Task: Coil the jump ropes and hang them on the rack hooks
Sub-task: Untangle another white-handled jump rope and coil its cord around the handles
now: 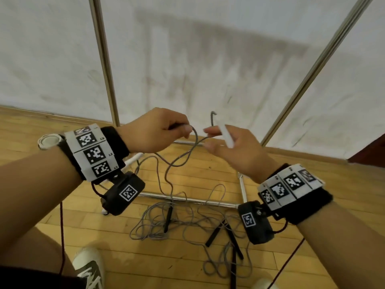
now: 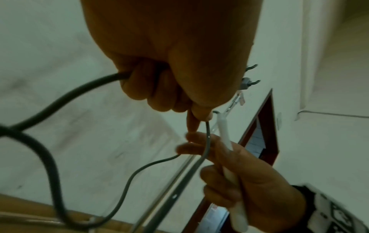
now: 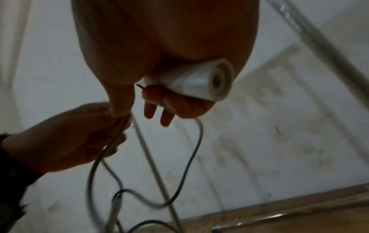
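Left hand (image 1: 154, 130) grip pinches grey rope (image 1: 177, 161); right hand (image 1: 233, 151) grip holds white handle (image 1: 226, 134); no readable writing.

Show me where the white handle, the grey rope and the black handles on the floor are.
white handle (image 3: 201, 85), right wrist view, on its barrel near the open end.
grey rope (image 1: 194, 136), head view, on the loop between both hands.
black handles (image 1: 210, 240), head view, on one handle's middle.
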